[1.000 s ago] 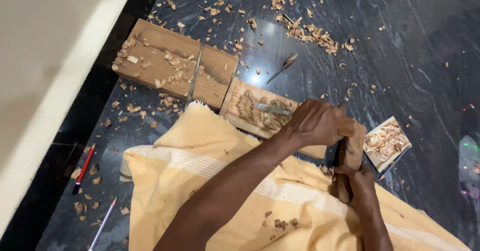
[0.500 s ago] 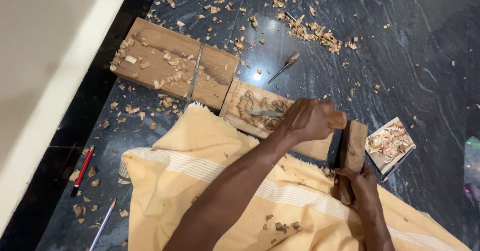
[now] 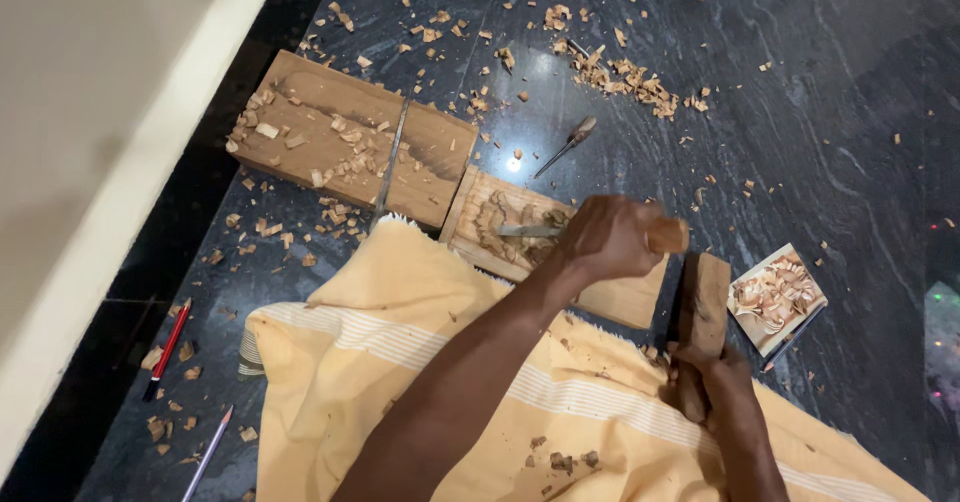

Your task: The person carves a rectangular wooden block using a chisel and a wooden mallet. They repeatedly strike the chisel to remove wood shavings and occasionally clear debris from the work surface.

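Dark stone floor [image 3: 800,112] is filling the view as before, wood chips [image 3: 620,74] lying scattered the same. Yellow cloth [image 3: 400,362] is covering my lap, unchanged. The big wooden block [image 3: 340,142] is sitting upper left with a metal tool [image 3: 392,157] lying across it, not moved. The carved panel [image 3: 500,224] is lying just beside that block, its near edge touching the cloth. My left hand [image 3: 612,240] is gripping a chisel [image 3: 530,230] by its wooden handle, fingers wrapped tight, blade resting on the panel; compared with half a second ago this hand is sitting a bit lower and the handle end is now showing. My right hand [image 3: 712,387] is clutching the wooden mallet [image 3: 703,307] by its lower end, head pointing up, now standing apart from the chisel handle. A small tile of shavings [image 3: 775,297] is lying right of the mallet. A spare chisel [image 3: 565,147] is lying on the floor, a red pencil [image 3: 166,347] at far left.
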